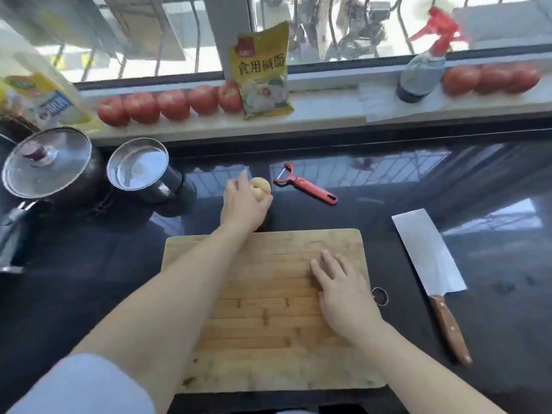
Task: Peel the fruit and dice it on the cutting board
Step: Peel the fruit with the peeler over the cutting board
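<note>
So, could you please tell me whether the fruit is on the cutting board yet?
Not yet. The fruit sits on the dark counter beyond the cutting board, with the left hand gripping it.

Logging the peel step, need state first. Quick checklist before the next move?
1. Fruit in left hand, fingers curled round it: ok.
2. Peeler in hand: not ok, it lies on the counter beside the fruit.
3. Right hand free, flat on the cutting board: ok.
4. Fruit over the board: not ok, it is beyond the far edge.
5. Cleaver apart from both hands, right of the board: ok.
6. Skin off: cannot tell.
</note>
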{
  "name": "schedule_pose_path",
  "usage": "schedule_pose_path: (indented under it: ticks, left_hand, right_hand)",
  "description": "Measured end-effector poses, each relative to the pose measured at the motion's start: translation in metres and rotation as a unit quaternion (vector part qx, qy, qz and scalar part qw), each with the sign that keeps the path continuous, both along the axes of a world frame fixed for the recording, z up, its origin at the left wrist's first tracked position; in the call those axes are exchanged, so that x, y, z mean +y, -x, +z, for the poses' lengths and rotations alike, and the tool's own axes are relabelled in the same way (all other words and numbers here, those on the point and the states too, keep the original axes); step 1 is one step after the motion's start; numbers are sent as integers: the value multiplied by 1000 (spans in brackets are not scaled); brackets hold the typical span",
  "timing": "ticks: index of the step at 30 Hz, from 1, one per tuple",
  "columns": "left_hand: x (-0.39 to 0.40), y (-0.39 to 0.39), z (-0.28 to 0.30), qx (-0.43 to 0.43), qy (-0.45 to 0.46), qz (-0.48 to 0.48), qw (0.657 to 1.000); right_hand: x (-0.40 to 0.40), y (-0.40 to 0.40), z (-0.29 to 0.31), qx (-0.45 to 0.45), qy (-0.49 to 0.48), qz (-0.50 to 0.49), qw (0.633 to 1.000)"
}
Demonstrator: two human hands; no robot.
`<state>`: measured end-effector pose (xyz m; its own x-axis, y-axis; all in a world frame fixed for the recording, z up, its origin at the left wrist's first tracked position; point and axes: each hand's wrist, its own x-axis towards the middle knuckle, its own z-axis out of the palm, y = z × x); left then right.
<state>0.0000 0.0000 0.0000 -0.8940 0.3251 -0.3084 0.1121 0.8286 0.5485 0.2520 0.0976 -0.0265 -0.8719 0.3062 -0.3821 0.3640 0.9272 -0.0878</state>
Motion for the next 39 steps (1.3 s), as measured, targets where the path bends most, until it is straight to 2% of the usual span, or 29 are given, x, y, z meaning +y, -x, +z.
schedule_pose_path:
  ticks: [4, 7, 9, 11, 15, 18, 22, 25, 30, 34, 36, 39]
  left_hand:
    - [16, 9, -20, 15, 37, 37, 999]
    - [17, 7, -34, 51, 7, 60, 997]
    - [17, 12, -32, 30, -9, 54, 998]
    - [12, 12, -20, 8, -39, 64, 997]
    - [-35, -32, 22, 33, -97, 82, 991]
    - [-97, -97, 36, 16, -78, 90, 993]
    - [-158, -162, 11, -21, -28, 86, 996]
    - [-170, -165, -10, -16, -11, 46, 999]
    - [-174, -161, 2, -54, 3, 23, 998]
    - [-196, -178, 20, -82, -62, 80, 992]
    - [-212, -189, 24, -79, -47, 109, 990]
    - [-236, -201, 24, -74, 8, 132, 988]
  right_hand:
    - [-1, 4, -4, 23, -18, 3, 1000]
    - [1, 6, -7, 23, -16, 4, 1000]
    - [2, 8, -4, 17, -10, -5, 1000]
    - [2, 9, -3, 14, -5, -8, 1000]
    - [1, 9, 5, 5, 26, 1, 1000]
    - [1, 10, 14, -16, 34, -2, 999]
    - [-2, 9, 19, -20, 39, -10, 999]
    - [-3, 10, 18, -20, 36, -9, 999]
    - [-11, 14, 24, -42, 29, -15, 999]
    - [6, 41, 24, 80, 39, -65, 994]
    - [26, 76, 23, 130, 30, -78, 988]
    - [52, 135, 21, 148, 25, -97, 984]
